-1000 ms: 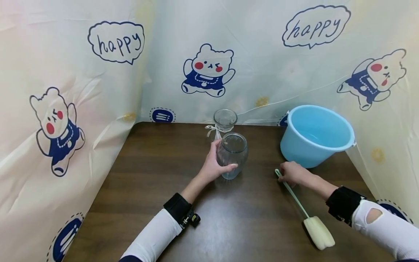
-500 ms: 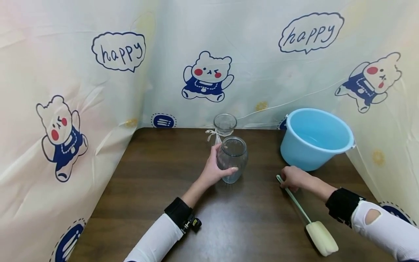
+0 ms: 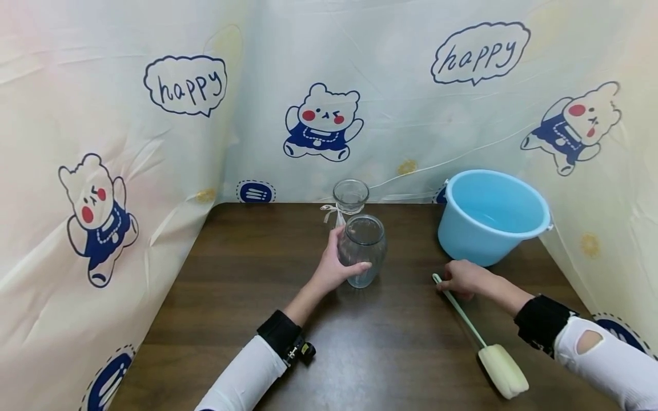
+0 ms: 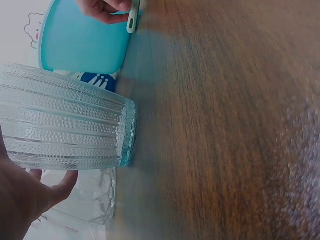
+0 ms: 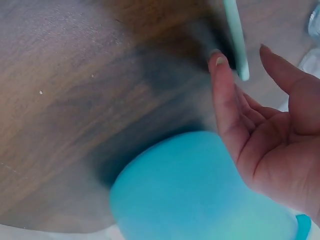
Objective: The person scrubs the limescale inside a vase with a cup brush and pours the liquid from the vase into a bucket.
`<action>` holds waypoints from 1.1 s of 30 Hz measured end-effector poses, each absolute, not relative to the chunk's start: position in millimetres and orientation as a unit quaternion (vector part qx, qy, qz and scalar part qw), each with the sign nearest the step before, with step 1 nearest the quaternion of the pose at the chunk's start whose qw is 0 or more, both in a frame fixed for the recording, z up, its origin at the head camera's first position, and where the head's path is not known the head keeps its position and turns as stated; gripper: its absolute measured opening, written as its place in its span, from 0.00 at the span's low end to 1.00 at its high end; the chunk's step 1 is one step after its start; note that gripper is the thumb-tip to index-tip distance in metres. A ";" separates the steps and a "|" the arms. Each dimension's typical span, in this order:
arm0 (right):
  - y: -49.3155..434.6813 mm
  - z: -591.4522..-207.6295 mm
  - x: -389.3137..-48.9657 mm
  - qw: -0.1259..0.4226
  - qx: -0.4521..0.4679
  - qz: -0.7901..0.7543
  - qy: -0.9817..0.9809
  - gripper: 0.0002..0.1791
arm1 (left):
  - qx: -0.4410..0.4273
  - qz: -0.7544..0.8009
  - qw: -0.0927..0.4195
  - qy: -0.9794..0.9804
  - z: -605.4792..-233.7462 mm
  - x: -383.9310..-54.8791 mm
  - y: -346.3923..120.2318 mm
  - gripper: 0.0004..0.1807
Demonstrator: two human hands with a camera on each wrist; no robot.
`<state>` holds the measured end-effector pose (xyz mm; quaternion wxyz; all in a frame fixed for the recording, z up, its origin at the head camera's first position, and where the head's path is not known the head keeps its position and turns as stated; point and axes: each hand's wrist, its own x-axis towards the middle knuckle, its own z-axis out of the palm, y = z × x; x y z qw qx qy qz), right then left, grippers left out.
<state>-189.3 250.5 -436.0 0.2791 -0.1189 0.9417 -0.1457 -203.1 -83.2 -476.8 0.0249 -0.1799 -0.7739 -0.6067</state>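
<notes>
My left hand (image 3: 331, 268) grips a clear glass jar (image 3: 371, 251) from its left side, thumb across the front. In the left wrist view the jar (image 4: 75, 117) shows ribbed, dotted sides, and its base is close to the wooden table. Over at the right, my right hand (image 3: 465, 278) is at the handle end of a sponge bottle brush (image 3: 502, 371), which lies on the table with its pale sponge head toward me. The right wrist view shows the green handle (image 5: 236, 37) between thumb and fingers, with a visible gap at the thumb.
Behind the jar stands a second glass vase (image 3: 352, 194) with a white ribbon round its neck. A light blue bucket (image 3: 462, 228) is at the back right, just beyond my right hand. Printed cloth (image 3: 401, 125) surrounds the table (image 3: 247, 274) at the back and sides.
The head view has tilted slightly, shifting the whole scene a little lower. Both hands, the jar and the brush keep their places.
</notes>
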 end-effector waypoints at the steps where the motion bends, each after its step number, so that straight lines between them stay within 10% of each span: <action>1: 251.2 -433.5 -188.7 0.278 -0.117 -0.146 0.942 0.15 | -0.180 -0.608 0.024 -0.773 -477.2 -203.1 -83.4 0.52; 15: 228.0 -392.5 -168.2 0.091 -0.159 -0.202 0.962 0.17 | -0.186 -0.600 0.009 -0.778 -444.3 -182.0 -88.7 0.51; 33: 202.2 -397.5 -157.4 0.038 -0.156 -0.228 0.960 0.14 | -0.194 -0.607 0.010 -0.771 -471.2 -193.6 -96.4 0.48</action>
